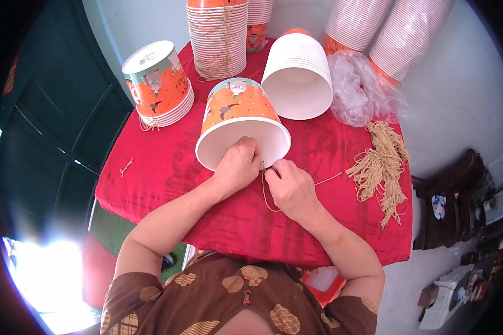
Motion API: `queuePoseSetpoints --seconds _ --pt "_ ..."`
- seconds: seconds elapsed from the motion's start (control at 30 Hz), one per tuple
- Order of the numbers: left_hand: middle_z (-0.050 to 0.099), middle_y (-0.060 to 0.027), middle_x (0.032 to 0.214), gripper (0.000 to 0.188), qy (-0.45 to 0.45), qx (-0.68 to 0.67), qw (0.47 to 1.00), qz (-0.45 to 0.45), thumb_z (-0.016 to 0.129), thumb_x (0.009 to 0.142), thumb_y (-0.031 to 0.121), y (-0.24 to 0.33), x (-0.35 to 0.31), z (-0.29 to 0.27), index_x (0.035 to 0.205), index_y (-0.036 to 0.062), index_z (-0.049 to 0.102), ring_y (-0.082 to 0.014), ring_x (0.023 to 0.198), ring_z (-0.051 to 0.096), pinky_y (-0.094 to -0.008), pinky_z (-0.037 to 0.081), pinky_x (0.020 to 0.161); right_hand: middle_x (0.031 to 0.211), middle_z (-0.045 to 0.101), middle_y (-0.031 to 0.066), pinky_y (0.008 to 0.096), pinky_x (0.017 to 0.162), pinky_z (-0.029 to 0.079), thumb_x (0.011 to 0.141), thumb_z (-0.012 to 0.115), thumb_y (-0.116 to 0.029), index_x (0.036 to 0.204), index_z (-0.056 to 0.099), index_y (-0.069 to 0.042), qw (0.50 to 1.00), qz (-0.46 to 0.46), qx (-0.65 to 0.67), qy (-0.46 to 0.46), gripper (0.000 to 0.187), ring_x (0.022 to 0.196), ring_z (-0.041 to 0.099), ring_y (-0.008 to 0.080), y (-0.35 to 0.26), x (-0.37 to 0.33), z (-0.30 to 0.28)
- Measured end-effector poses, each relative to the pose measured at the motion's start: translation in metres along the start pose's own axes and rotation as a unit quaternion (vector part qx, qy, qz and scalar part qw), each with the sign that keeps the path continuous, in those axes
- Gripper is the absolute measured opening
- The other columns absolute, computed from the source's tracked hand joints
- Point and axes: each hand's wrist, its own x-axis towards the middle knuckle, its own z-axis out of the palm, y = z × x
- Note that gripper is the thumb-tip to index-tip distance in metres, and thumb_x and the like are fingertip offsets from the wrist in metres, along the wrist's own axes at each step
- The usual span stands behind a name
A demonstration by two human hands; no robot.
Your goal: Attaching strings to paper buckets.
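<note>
An orange paper bucket (pixel 241 106) with a white inside lies tipped on the table, its mouth facing me. My left hand (pixel 239 166) reaches into the mouth by the lower rim, its fingers closed at a tan string (pixel 264 190). Just outside the same rim, my right hand (pixel 292 187) is closed in a pinch on the string. The string loops down between the hands, and an end sticks out to the right of my right hand. My fingers partly hide where it meets the rim.
A bundle of tan strings (pixel 381 167) lies at the right. Behind are a short bucket stack (pixel 157 84), a tall stack (pixel 218 42), nested buckets (pixel 299 78) on their side, and plastic-wrapped stacks (pixel 408 39). A red cloth (pixel 151 184) covers the table.
</note>
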Motion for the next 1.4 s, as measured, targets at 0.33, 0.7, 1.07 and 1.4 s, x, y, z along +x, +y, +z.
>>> queuePoseSetpoints --seconds 0.33,0.7,1.07,1.4 --pt "0.061 -0.0155 0.072 0.013 -0.097 -0.112 0.985 -0.092 0.060 0.081 0.007 0.006 0.003 -0.017 0.075 -0.0041 0.057 -0.0249 0.066 0.061 -0.0361 0.049 0.060 0.101 0.057 0.0142 0.0353 0.065 0.054 0.073 0.061 0.000 0.081 0.061 0.003 0.996 0.005 0.083 0.035 0.009 0.084 0.058 0.0269 0.018 0.004 0.005" --pt "0.057 -0.0046 0.064 0.015 -0.195 -0.358 0.889 -0.210 0.060 0.088 0.011 0.014 0.010 -0.024 0.078 -0.0004 0.059 -0.0097 0.050 0.050 -0.0250 0.038 0.043 0.099 0.057 0.0146 0.0388 0.070 0.054 0.076 0.059 0.003 0.079 0.058 0.004 0.987 0.007 0.160 0.012 0.003 0.088 0.056 0.0309 0.023 0.005 0.006" --pt "0.062 -0.0052 0.069 0.023 -0.153 -0.123 0.975 -0.102 0.060 0.091 0.015 0.025 0.002 -0.024 0.078 -0.0043 0.062 -0.0132 0.064 0.055 -0.0317 0.045 0.059 0.105 0.054 0.0159 0.0413 0.075 0.052 0.076 0.056 0.005 0.085 0.060 0.006 0.975 -0.008 0.222 -0.010 0.010 0.090 0.055 0.0339 0.023 0.008 0.008" --pt "0.058 -0.0039 0.064 0.022 -0.161 -0.145 0.967 -0.134 0.061 0.093 0.017 0.023 -0.005 -0.021 0.083 -0.0031 0.062 -0.0089 0.054 0.052 -0.0266 0.043 0.048 0.102 0.057 0.0163 0.0408 0.074 0.052 0.075 0.062 0.003 0.081 0.060 0.004 0.981 -0.016 0.193 0.018 0.007 0.087 0.058 0.0329 0.025 0.007 0.006"
